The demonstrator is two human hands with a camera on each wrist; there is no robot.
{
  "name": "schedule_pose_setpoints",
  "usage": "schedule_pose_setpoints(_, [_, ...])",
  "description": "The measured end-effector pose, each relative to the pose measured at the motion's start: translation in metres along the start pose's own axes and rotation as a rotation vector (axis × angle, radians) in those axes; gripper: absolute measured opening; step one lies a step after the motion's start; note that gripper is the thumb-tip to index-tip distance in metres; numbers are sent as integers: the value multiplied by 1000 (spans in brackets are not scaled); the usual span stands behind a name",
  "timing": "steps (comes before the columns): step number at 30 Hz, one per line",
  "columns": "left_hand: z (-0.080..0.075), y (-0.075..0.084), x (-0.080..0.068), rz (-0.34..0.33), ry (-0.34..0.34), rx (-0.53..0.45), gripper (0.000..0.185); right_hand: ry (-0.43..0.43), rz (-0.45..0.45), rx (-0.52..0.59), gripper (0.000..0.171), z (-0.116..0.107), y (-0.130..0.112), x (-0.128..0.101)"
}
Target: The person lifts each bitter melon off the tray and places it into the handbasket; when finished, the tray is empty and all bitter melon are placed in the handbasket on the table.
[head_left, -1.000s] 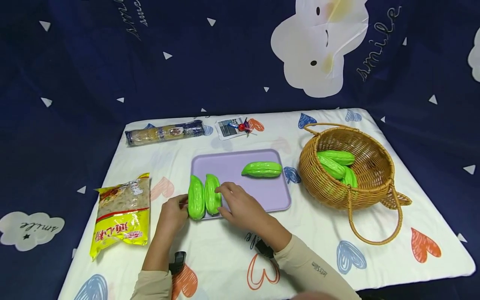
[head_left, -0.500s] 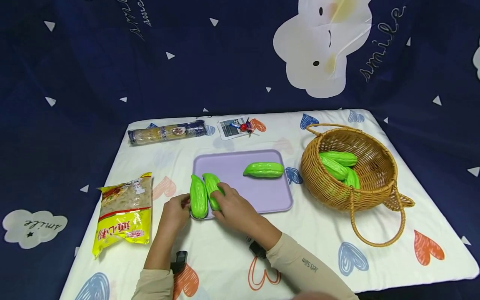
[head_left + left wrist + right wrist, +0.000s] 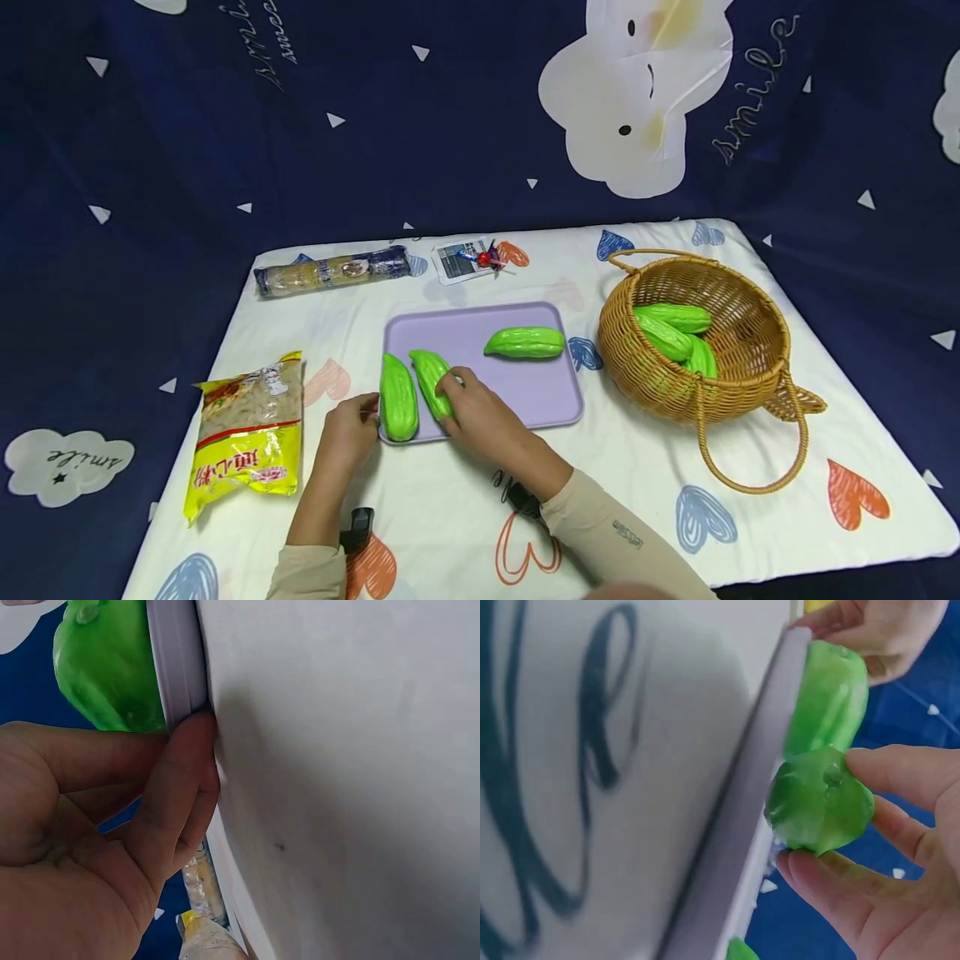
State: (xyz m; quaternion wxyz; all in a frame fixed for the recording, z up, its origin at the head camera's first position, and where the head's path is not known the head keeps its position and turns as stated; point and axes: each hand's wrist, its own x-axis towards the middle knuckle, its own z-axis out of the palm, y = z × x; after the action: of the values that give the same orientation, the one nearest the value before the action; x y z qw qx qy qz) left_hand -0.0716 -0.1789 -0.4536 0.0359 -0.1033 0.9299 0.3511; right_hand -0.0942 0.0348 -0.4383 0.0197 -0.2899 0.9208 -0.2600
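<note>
I steady the flat lilac plastic tray (image 3: 517,387) with left hand (image 3: 347,432) fingertips at its rim, while right hand (image 3: 480,417) pinches the glossy green ridged toy gourd (image 3: 433,382), which I lift squarely.

Dark navy backdrop cloth (image 3: 375,125) with white triangles, cloud print (image 3: 637,92) at 1 o'clock; worktop (image 3: 450,508) under white heart-print cover, even light.

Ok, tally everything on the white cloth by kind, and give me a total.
Green gourds on the tray: 3
Green gourds in the basket: 3
Purple tray: 1
Wicker basket: 1
Food packets: 2
Small card: 1
Total: 11
</note>
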Motion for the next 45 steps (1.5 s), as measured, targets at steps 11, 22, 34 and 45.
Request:
schedule_pose_setpoints(11, [-1,3,-2,-27,-17,-21,37,172,-3,64,34,-47,5,-19])
schedule_pose_setpoints(22, [0,2,-1,-21,-21,-10,37,428,103,54,36,-113,28,-54])
schedule_pose_setpoints(34, [-2,4,-1,-24,-29,-11,37,681,357,62,35,-152,69,-91])
schedule_pose_setpoints(45, [-1,2,-1,-25,-29,-16,37,712,457,38,36,-155,88,-103])
